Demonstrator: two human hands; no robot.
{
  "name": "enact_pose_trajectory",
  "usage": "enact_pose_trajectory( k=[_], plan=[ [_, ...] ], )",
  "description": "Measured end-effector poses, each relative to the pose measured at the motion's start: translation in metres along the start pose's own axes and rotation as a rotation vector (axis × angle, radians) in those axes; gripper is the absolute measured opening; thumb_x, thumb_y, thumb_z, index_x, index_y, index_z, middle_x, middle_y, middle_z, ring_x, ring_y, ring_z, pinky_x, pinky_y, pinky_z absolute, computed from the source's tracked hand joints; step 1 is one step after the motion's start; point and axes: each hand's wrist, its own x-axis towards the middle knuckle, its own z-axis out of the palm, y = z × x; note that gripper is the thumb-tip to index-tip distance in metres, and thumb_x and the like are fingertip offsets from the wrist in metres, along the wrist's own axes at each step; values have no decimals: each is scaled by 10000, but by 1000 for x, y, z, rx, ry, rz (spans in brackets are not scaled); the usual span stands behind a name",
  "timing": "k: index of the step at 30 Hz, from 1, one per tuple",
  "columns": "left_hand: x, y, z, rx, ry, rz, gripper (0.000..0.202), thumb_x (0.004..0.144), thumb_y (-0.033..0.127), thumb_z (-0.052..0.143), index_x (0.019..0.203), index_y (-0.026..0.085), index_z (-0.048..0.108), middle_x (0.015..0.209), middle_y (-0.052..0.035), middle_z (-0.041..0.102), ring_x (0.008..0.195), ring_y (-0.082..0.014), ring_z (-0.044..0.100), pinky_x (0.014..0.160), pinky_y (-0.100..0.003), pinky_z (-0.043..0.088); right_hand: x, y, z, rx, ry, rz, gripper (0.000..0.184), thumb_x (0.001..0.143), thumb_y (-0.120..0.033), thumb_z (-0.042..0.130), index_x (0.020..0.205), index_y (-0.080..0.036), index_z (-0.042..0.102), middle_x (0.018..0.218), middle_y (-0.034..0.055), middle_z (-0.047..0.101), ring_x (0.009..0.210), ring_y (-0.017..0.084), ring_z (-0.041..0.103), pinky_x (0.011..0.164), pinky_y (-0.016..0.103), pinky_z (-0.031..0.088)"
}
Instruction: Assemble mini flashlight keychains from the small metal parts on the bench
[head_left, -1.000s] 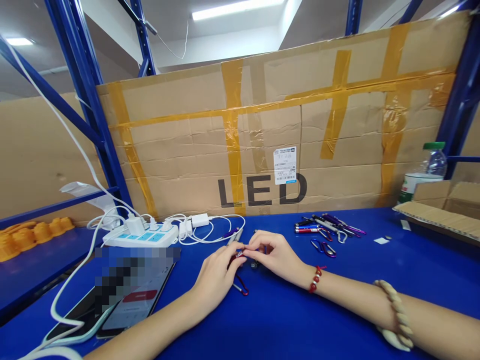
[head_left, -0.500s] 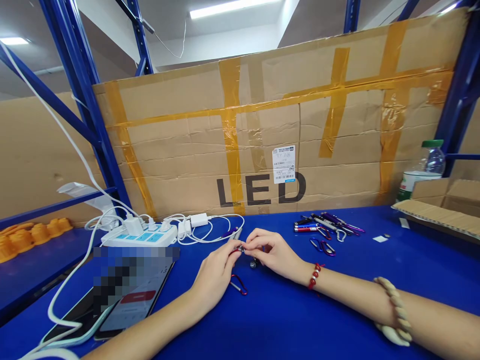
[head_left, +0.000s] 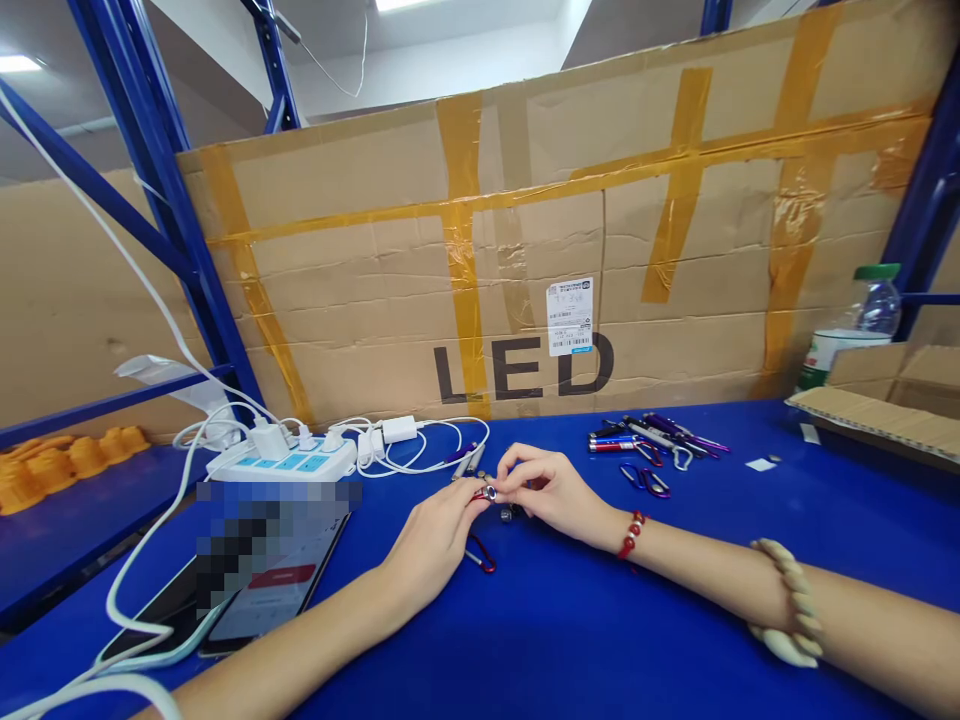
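My left hand [head_left: 431, 535] is closed around a small red metal tube [head_left: 487, 492], like a mini flashlight body, with its silvery round end facing right. Thumb and fingertips of my right hand [head_left: 551, 492] are pinched together right at that end; whatever is between them is too small to make out. Below the left fingers lies a red carabiner [head_left: 484, 555], partly hidden by the hand. A small dark metal piece [head_left: 507, 514] rests on the blue table under the right fingers. Behind the hands, silvery tubes [head_left: 471, 460] lie near the white cables.
Several pen-like flashlights [head_left: 660, 435] and loose carabiners [head_left: 646, 481] lie to the right. At left are a power strip [head_left: 281, 462] with white cables and phones [head_left: 277, 585]. A cardboard box [head_left: 877, 405] and a bottle [head_left: 855, 325] stand far right; a cardboard wall [head_left: 360, 310] closes the back.
The view has tilted down slightly. The tube's round end now turns more toward me, and the right fingertips have shifted a little off it. Both hands stay together.
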Motion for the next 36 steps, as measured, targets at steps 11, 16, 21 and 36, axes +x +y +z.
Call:
enact_pose_trajectory(
  k=[11, 16, 21, 36],
  plan=[
    [-2, -3, 1, 15, 7, 104, 283, 887, 248, 338, 993, 224, 599, 981, -13, 636, 889, -127, 585, 814, -233, 463, -2, 0, -1, -40, -19, -16, 263, 682, -378, 688, 558, -151, 637, 723, 29, 535, 656, 103, 509, 566, 231, 407],
    [-2, -5, 3, 43, 68, 138, 276, 877, 247, 372, 995, 229, 622, 985, -18, 648, 891, -136, 598, 821, -246, 480, -3, 1, -2, -95, -14, 34, 296, 664, -408, 693, 550, -142, 628, 682, 22, 503, 625, 103, 474, 528, 230, 372],
    [-2, -8, 5, 85, 140, 165, 263, 867, 267, 408, 1008, 223, 626, 989, -28, 657, 894, -149, 611, 832, -267, 494, -3, 2, -2, -104, -6, 23, 292, 690, -381, 677, 551, -136, 601, 643, 19, 508, 621, 105, 470, 543, 234, 370],
    [-1, -7, 4, 112, 167, 133, 274, 869, 278, 412, 1059, 258, 608, 1049, -19, 642, 923, -146, 610, 821, -264, 507, 0, 2, 0, -38, -14, 133, 342, 661, -445, 677, 572, -126, 592, 674, 28, 530, 595, 98, 493, 513, 221, 388]
  ],
)
